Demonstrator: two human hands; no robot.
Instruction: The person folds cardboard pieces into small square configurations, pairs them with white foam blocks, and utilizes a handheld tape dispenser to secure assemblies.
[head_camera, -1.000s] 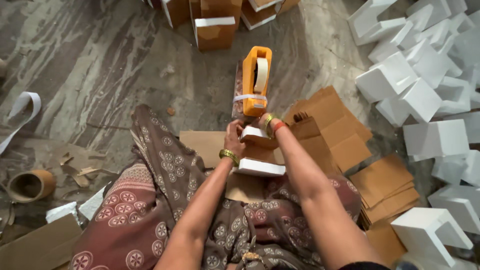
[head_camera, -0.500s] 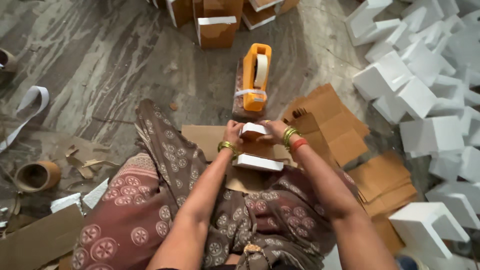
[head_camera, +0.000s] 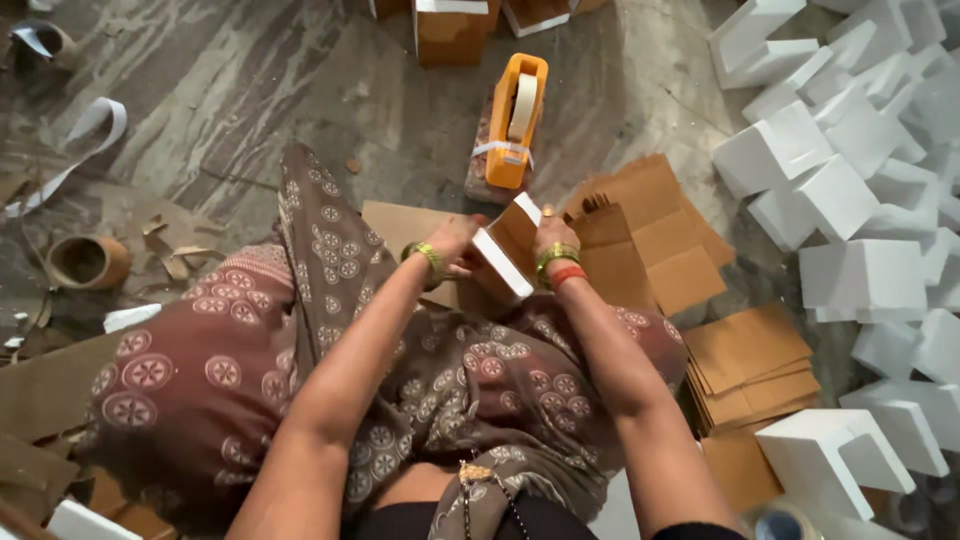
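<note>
Gripping small cardboard box (head_camera: 510, 250): left hand (head_camera: 455, 243), right hand (head_camera: 553, 232), fingers curled around sides.

A small brown matt cardboard box (head_camera: 515, 245) with white foam edging sits between both hands. At twelve o'clock, a glossy orange plastic tape dispenser (head_camera: 515, 120) rests on the smooth, veined grey stone floor (head_camera: 250, 80). At three o'clock lie matt white foam blocks (head_camera: 850, 190) and flat brown cardboard sheets (head_camera: 745, 350). Printed maroon cloth (head_camera: 200, 370) drapes softly over the lap.
</note>
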